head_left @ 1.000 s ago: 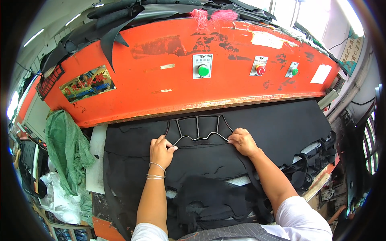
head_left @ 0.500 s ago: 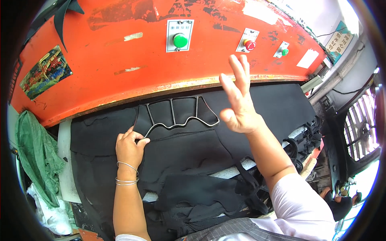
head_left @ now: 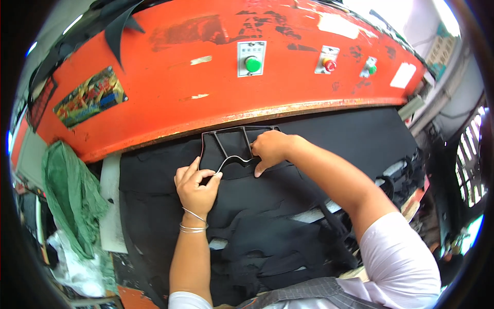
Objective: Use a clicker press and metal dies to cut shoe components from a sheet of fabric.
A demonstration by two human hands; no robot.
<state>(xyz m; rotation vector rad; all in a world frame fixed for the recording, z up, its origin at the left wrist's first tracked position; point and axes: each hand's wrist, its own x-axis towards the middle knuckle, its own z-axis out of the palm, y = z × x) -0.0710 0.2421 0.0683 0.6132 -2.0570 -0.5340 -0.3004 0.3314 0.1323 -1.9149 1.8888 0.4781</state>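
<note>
A metal cutting die [head_left: 220, 145], a thin-walled frame with a wavy near edge and cross bars, lies on black sheet material [head_left: 339, 135]. At its left end my left hand [head_left: 196, 188] pinches the rim between thumb and fingers. My right hand [head_left: 271, 149] is closed over the die's right part, fingers curled over the frame and thumb on the near side. That hand hides the die's right end. Cut and torn pieces of black material [head_left: 278, 237] lie nearer to me.
Just beyond the die, an orange machine beam [head_left: 180, 110] spans the view. It carries a large green button [head_left: 252, 64], a red button [head_left: 329, 64] and a smaller green button [head_left: 372, 69]. At left hang a green cloth [head_left: 72, 190] and a white plastic bag [head_left: 77, 268].
My right hand has come down from its raised, spread position and taken hold of the die's right part. The left hand still grips the left end. The view has shifted somewhat.
</note>
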